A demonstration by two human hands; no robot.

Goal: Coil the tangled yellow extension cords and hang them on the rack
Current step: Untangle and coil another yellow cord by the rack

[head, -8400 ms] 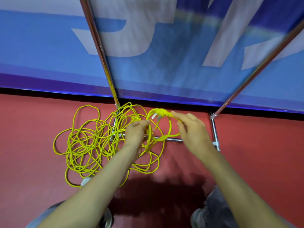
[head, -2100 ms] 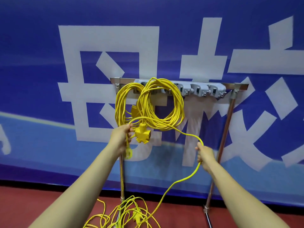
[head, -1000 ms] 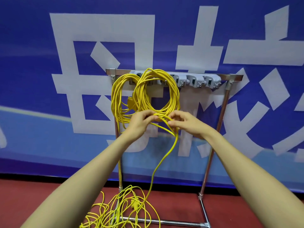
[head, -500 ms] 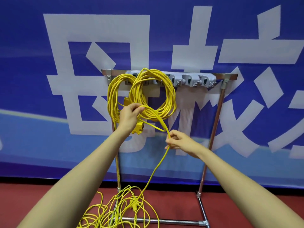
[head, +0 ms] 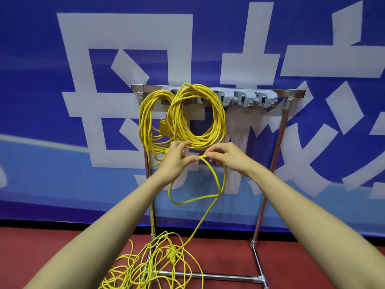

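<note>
Rack [head: 279, 140] of chromed tube stands against a blue printed banner [head: 41, 105]; its right half is open, with the grey plastic hooks [head: 250, 99] there bare. Two hung coils [head: 220, 124] of round yellow extension cord crowd the left hooks. Just below them the left hand [head: 177, 161] and right hand [head: 229, 157] meet, each grip pinching one cord strand at a bend, fingers curled. A slack loop [head: 193, 200] droops beneath, trailing to the tangled pile [head: 145, 268] on the red floor [head: 312, 257].
</note>
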